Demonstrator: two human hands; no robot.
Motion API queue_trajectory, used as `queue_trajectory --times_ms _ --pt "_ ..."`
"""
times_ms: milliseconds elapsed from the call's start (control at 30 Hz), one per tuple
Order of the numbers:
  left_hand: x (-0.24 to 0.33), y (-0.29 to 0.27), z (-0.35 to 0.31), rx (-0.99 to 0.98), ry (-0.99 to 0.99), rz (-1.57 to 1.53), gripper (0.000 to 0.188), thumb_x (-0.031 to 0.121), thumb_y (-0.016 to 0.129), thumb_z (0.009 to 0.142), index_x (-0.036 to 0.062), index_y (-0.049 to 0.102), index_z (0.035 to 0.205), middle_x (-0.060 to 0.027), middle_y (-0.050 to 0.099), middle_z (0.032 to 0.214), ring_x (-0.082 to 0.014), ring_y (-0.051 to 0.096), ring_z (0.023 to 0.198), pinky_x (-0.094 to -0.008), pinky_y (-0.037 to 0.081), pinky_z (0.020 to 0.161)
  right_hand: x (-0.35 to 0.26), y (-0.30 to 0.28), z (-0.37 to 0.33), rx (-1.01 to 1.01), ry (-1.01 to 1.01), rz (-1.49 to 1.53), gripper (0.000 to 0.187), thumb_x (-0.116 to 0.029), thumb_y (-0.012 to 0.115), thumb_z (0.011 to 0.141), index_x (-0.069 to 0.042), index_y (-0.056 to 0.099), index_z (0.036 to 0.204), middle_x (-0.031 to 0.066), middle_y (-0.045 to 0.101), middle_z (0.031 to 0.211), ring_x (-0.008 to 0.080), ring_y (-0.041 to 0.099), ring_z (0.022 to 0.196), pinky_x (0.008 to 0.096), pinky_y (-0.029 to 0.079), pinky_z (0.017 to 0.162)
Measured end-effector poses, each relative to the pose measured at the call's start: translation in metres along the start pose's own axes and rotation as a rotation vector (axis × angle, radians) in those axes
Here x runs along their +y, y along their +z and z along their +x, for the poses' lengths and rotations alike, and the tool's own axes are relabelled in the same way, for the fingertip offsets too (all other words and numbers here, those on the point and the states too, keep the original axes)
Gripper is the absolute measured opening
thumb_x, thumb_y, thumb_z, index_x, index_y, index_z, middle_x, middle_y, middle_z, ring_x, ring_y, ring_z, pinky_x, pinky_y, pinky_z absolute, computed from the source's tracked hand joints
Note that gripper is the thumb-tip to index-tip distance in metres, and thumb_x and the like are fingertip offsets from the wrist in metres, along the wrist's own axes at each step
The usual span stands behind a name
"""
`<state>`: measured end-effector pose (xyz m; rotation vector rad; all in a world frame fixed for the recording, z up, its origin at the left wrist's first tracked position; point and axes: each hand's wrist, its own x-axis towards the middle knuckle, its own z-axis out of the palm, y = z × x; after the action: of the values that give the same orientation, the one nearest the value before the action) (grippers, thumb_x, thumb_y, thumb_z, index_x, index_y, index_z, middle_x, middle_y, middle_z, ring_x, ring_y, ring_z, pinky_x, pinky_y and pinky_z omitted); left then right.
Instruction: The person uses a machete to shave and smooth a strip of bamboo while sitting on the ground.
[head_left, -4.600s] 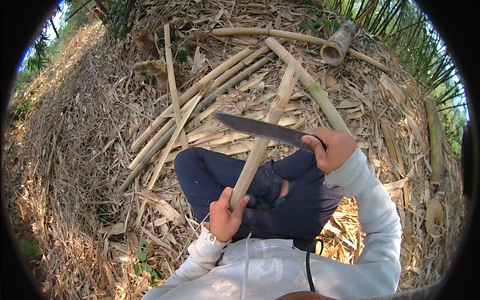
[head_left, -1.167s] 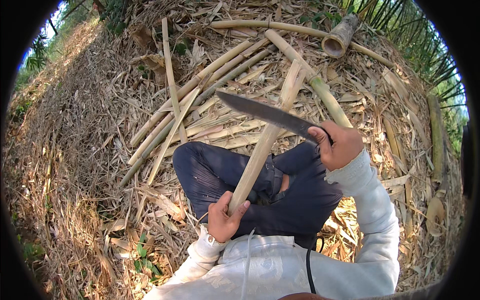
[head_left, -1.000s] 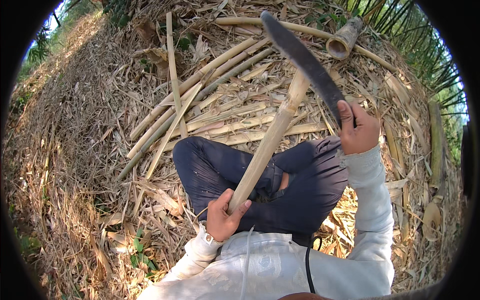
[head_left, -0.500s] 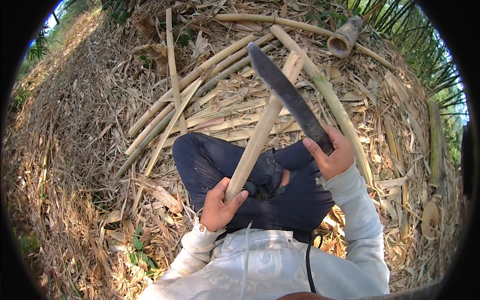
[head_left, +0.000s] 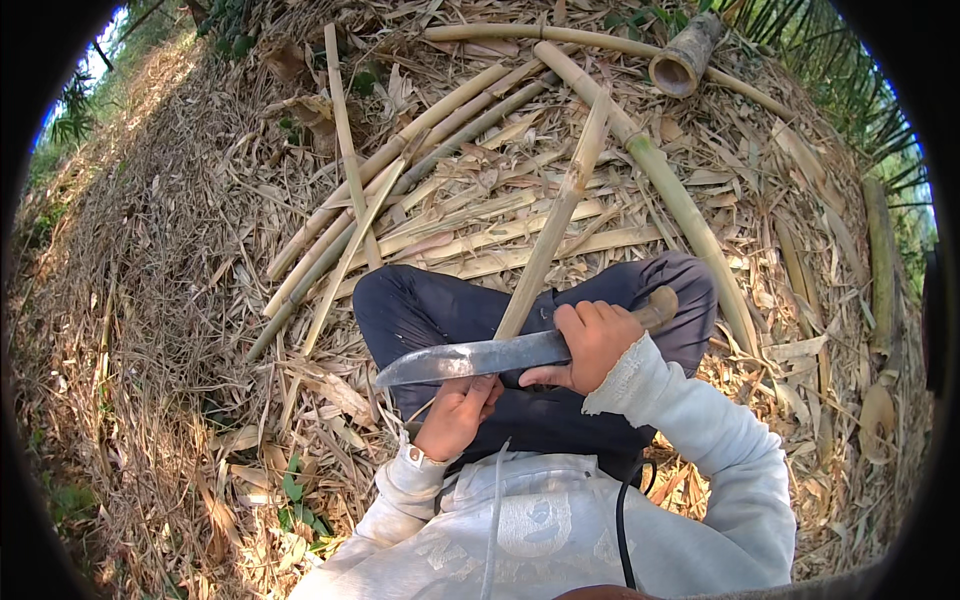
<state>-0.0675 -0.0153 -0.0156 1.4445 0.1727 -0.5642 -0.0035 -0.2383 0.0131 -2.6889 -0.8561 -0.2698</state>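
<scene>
In my closed right hand [head_left: 597, 342] is a machete [head_left: 480, 360] with a dark, broad blade and a pale wooden handle. Its blade lies crosswise, with the tip toward the left, over the near end of a split bamboo strip [head_left: 555, 225]. My left hand [head_left: 458, 418] is closed round that near end, just below the blade, which partly hides the fingers. The strip slants away from my lap, its far end near a thick bamboo pole. I cannot tell whether the blade touches the strip.
Several bamboo poles [head_left: 400, 140] lie crossed at the far left. Split strips [head_left: 490, 258] rest on dry leaves beyond my folded legs [head_left: 420, 300]. A long greenish pole [head_left: 680, 200] lies on the right, and a hollow bamboo section [head_left: 682, 62] at the far right.
The machete has swung from pointing up and away to lying crosswise over the strip's near end. My right hand has come inward and down; the strip's far end has turned slightly.
</scene>
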Motion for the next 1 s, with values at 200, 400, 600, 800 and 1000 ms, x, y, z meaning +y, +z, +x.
queue_trajectory --times_ms 200,400,600,800,1000 --pt "-0.004 0.013 -0.004 0.091 0.121 0.148 0.038 0.035 0.04 0.106 0.0016 0.059 0.103 0.0045 0.042 0.068 -0.0045 0.034 0.055 -0.0204 0.029 0.051 0.041 -0.027 0.024 0.159 0.332 -0.065 0.072 -0.076 0.055 0.079 -0.004 0.059 0.073 0.0152 0.06 0.062 0.0327 0.063 0.058 0.0415 0.051 0.054" --pt "-0.007 0.031 -0.005 0.284 0.332 0.513 0.037 0.028 0.04 0.106 -0.0013 0.06 0.094 0.0003 0.046 0.063 -0.0065 0.041 0.055 -0.0243 0.033 0.051 0.038 -0.041 0.025 0.058 0.233 -0.134 0.073 -0.074 0.05 0.084 -0.004 0.061 0.07 0.0151 0.059 0.054 0.0333 0.063 0.052 0.0416 0.049 0.048" --pt "-0.006 0.032 -0.005 0.346 0.358 0.525 0.034 0.024 0.042 0.105 -0.0013 0.061 0.095 -0.0033 0.049 0.063 -0.011 0.044 0.054 -0.0271 0.036 0.052 0.045 -0.042 0.033 0.086 0.369 -0.095 0.069 -0.072 0.05 0.086 -0.005 0.058 0.068 0.0132 0.055 0.054 0.0337 0.059 0.052 0.0428 0.044 0.048" --pt "-0.003 0.031 -0.007 0.337 0.322 0.521 0.028 0.021 0.046 0.103 -0.0001 0.064 0.097 -0.0129 0.055 0.066 -0.0231 0.052 0.053 -0.0338 0.04 0.054 0.063 -0.044 0.043 0.103 0.571 -0.079 0.071 -0.074 0.053 0.082 -0.005 0.059 0.068 0.0113 0.056 0.054 0.0315 0.06 0.051 0.041 0.046 0.048" --pt "-0.009 0.028 -0.01 0.364 0.291 0.526 0.029 0.022 0.047 0.103 0.0001 0.064 0.097 -0.0118 0.055 0.065 -0.0208 0.052 0.054 -0.033 0.04 0.053 0.049 -0.035 0.031 0.094 0.392 -0.069 0.07 -0.073 0.051 0.084 -0.005 0.059 0.07 0.0132 0.056 0.056 0.0328 0.061 0.053 0.0418 0.047 0.05"
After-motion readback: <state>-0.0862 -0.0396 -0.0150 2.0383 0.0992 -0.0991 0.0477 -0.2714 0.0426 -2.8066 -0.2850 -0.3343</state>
